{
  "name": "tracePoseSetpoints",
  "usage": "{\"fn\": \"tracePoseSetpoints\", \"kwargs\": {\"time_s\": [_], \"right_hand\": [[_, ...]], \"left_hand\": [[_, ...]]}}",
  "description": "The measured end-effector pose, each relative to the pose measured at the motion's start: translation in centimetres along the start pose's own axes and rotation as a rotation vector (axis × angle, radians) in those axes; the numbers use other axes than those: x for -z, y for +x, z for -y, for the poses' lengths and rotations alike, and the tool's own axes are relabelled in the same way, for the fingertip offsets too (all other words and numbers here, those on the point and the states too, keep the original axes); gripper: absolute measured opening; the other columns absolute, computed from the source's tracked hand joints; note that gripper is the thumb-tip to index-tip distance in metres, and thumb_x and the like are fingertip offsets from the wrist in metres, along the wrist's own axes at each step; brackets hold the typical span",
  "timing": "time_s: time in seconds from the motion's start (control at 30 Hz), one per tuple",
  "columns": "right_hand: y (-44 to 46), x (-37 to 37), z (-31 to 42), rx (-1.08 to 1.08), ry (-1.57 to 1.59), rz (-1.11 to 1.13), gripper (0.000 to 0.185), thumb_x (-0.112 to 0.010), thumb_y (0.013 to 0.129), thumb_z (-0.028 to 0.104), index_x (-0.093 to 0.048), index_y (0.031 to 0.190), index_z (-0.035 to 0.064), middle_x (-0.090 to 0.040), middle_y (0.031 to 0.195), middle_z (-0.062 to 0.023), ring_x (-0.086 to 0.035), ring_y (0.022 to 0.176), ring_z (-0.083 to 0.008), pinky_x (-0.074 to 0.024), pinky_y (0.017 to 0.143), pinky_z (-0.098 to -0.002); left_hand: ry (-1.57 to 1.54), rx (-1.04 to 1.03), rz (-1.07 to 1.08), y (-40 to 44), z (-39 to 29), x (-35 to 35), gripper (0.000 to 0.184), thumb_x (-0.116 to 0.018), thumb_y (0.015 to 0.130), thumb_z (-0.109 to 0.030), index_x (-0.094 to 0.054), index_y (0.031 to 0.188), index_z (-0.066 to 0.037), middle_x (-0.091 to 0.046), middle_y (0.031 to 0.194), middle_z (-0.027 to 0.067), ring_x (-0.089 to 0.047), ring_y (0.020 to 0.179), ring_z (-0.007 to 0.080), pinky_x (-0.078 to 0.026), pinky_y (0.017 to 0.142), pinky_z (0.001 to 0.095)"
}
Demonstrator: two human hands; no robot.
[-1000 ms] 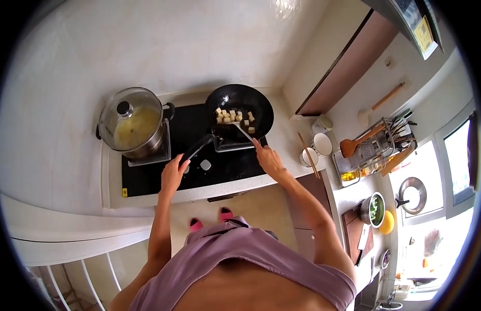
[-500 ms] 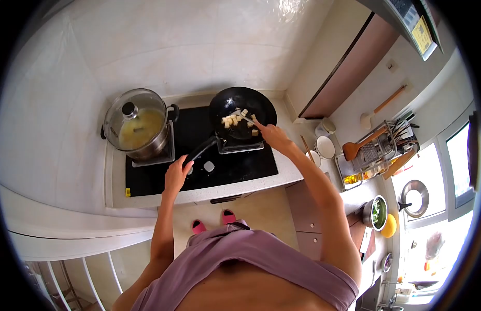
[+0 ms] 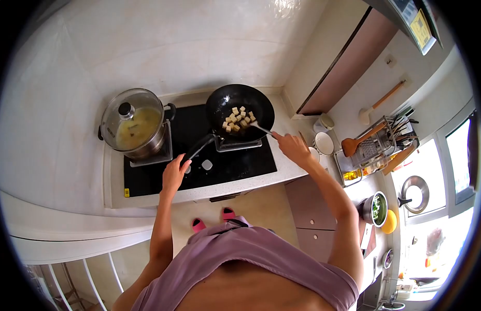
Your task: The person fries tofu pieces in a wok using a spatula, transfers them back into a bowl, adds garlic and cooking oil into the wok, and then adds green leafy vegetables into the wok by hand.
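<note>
Looking from our right hand [image 3: 293,149], which grips the spatula [image 3: 264,129], we find the pale cubes [image 3: 239,120] at ten o'clock, inside the black pan [image 3: 218,106]. The spatula's long axis points the same way, its tip just beside or touching the cubes, we cannot tell which. Our left hand [image 3: 173,175], wrapped around the pan handle [image 3: 201,145], is farther from them; they lie toward its two o'clock.

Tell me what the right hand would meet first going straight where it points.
Past the slim pale spatula it grips, the right hand would likely meet the right rim of the round black wok; its height over the rim is unclear.
</note>
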State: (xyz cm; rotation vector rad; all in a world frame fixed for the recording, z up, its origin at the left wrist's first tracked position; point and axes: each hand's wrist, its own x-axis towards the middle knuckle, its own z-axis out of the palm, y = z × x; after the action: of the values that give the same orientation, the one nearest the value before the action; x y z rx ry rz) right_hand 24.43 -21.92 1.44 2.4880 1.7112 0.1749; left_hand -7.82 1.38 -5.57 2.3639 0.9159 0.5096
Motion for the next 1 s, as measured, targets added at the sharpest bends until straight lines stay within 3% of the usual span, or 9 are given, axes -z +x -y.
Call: {"fn": "tracePoseSetpoints", "kwargs": {"time_s": [0.07,0.17,0.37,0.5,0.6,0.87,1.0], "right_hand": [[1.7,-2.6,-0.2,-0.026,0.063,-0.137,0.036,-0.046,0.084,0.008,-0.050,0.120,0.0083,-0.061,0.067,-0.0177,-0.063,0.063,-0.0324,-0.0511,0.054,-0.0412],[4.0,-2.9,-0.2,-0.137,0.128,-0.131,0.036,-0.047,0.085,0.010,-0.047,0.122,0.0075,-0.061,0.068,-0.0192,-0.062,0.063,-0.0352,-0.0508,0.056,-0.0440],[8.9,-5.1,-0.5,-0.153,0.331,-0.278,0.036,-0.049,0.084,0.013,-0.047,0.119,0.0065,-0.061,0.070,-0.0211,-0.059,0.066,-0.0412,-0.0494,0.058,-0.0491],[9.3,-6.4,0.9,-0.062,0.493,-0.234,0.035,-0.049,0.085,0.012,-0.049,0.119,0.0028,-0.059,0.073,-0.0250,-0.058,0.069,-0.0427,-0.0460,0.063,-0.0497],[6.3,-2.2,2.4,-0.017,0.446,-0.066,0.035,-0.049,0.084,0.010,-0.050,0.118,0.0025,-0.060,0.074,-0.0244,-0.058,0.072,-0.0426,-0.0459,0.064,-0.0493],[-1.7,6.5,1.4,0.032,0.353,0.003,0.030,-0.048,0.082,0.007,-0.049,0.112,0.0016,-0.060,0.071,-0.0218,-0.059,0.069,-0.0395,-0.0475,0.062,-0.0476],[-1.5,1.1,3.1,0.146,0.208,0.045,0.032,-0.051,0.080,0.008,-0.050,0.110,-0.0018,-0.060,0.068,-0.0209,-0.061,0.068,-0.0373,-0.0484,0.062,-0.0455]], "left_hand": [[-0.005,-0.009,-0.003,-0.1,0.1,-0.2,0.041,-0.050,0.089,-0.039,-0.055,0.111,-0.005,-0.063,0.095,0.0160,-0.059,0.088,0.0344,-0.047,0.073,0.0403],[-0.004,-0.009,-0.005,0.1,0.2,-0.1,0.041,-0.050,0.089,-0.039,-0.056,0.111,-0.005,-0.063,0.095,0.0164,-0.059,0.088,0.0344,-0.047,0.073,0.0403],[-0.001,0.010,0.013,-0.2,-0.1,0.1,0.041,-0.051,0.089,-0.039,-0.055,0.112,-0.005,-0.063,0.095,0.0164,-0.059,0.088,0.0345,-0.047,0.073,0.0403],[-0.017,-0.004,-0.015,-0.1,0.2,-0.3,0.040,-0.051,0.088,-0.038,-0.055,0.111,-0.005,-0.063,0.095,0.0166,-0.059,0.087,0.0348,-0.047,0.072,0.0404],[-0.020,0.000,-0.011,-0.1,0.0,0.0,0.040,-0.052,0.088,-0.038,-0.055,0.110,-0.005,-0.063,0.094,0.0166,-0.059,0.086,0.0349,-0.047,0.072,0.0402],[-0.035,0.000,-0.005,0.0,0.3,-0.2,0.039,-0.051,0.089,-0.037,-0.055,0.109,-0.004,-0.063,0.092,0.0161,-0.059,0.085,0.0346,-0.047,0.071,0.0398],[-0.039,-0.011,-0.005,-0.1,0.2,-0.1,0.039,-0.052,0.089,-0.037,-0.055,0.110,-0.005,-0.063,0.093,0.0159,-0.059,0.085,0.0343,-0.047,0.071,0.0397]]}}
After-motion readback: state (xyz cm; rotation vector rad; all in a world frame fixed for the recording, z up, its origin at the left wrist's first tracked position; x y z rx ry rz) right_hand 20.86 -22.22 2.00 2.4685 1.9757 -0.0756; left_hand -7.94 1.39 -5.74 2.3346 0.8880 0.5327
